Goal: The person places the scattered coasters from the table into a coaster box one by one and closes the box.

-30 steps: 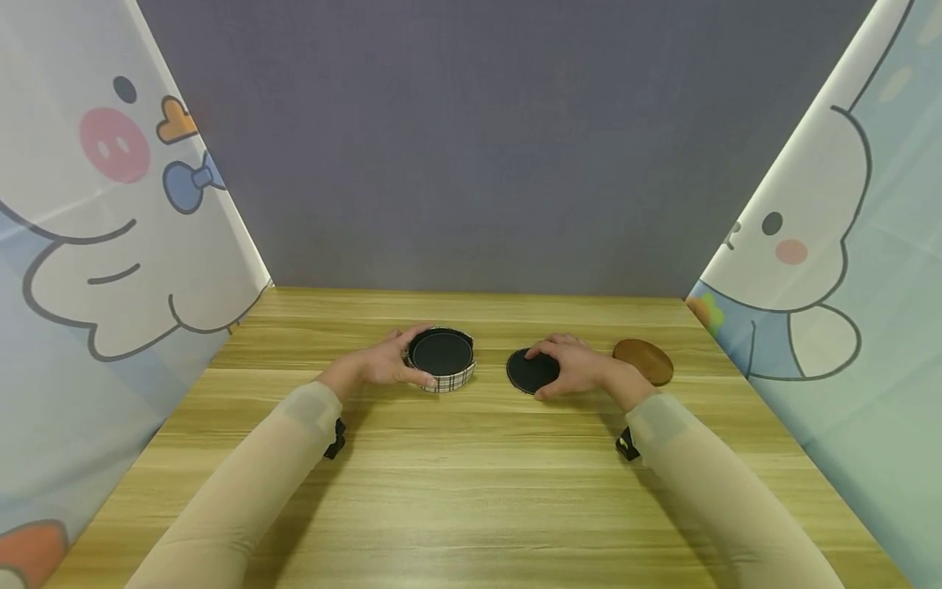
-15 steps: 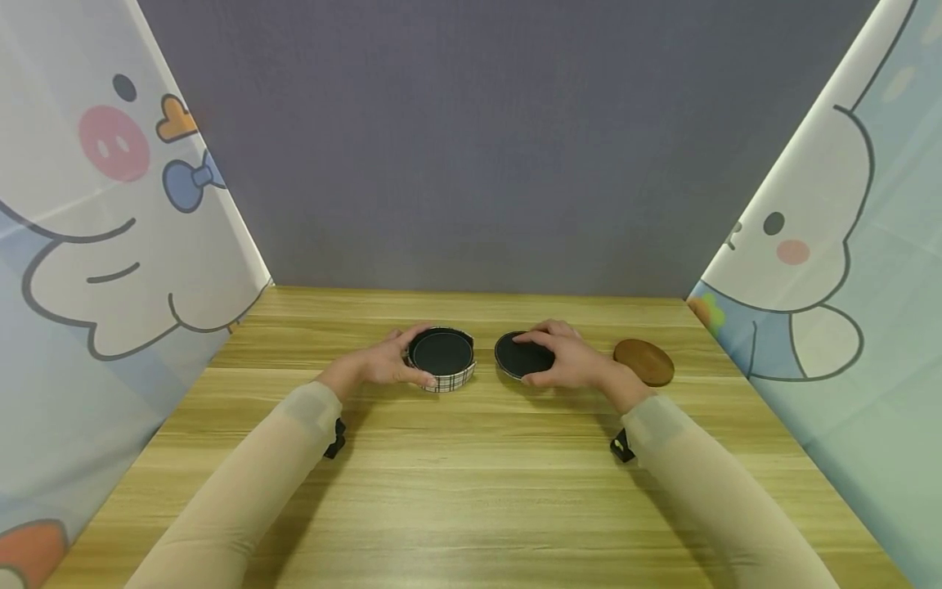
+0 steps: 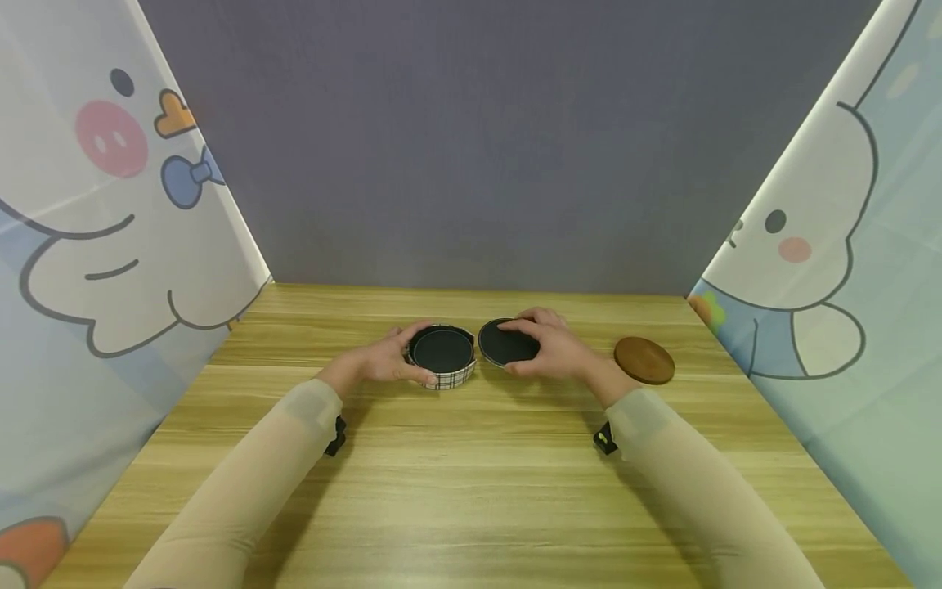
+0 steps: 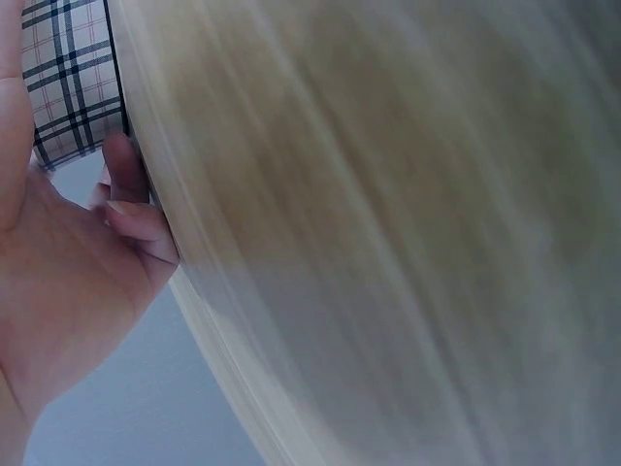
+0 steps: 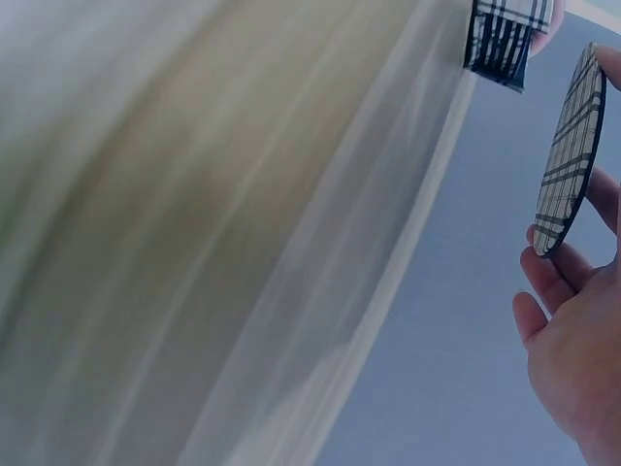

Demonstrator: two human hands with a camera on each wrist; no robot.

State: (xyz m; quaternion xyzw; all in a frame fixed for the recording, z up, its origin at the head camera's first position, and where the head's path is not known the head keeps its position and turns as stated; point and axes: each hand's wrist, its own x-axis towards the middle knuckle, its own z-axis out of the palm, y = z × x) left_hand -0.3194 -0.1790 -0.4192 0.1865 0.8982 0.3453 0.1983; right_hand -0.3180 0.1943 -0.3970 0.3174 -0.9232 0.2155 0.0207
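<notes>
In the head view a round coaster holder [image 3: 453, 379] with a plaid side wall stands on the table, a black round coaster [image 3: 441, 350] showing inside it. My left hand [image 3: 380, 360] grips the holder from its left, thumb at the front; the left wrist view shows its plaid wall [image 4: 73, 83] beside the palm. My right hand [image 3: 557, 350] pinches another black coaster [image 3: 506, 343] by its edge, tilted and just right of the holder. The right wrist view shows this coaster's plaid underside [image 5: 572, 146] raised above the table. Part of its top is covered by my fingers.
A brown round disc [image 3: 644, 360], wood-like in look, lies on the table to the right of my right hand. Behind the wood-grain table [image 3: 471, 483] rises a grey panel [image 3: 471, 147]. Cartoon-printed cloths [image 3: 824, 327] hang along both sides.
My right hand has lifted the coaster off the table and moved it left, toward the holder. My left hand stays on the holder.
</notes>
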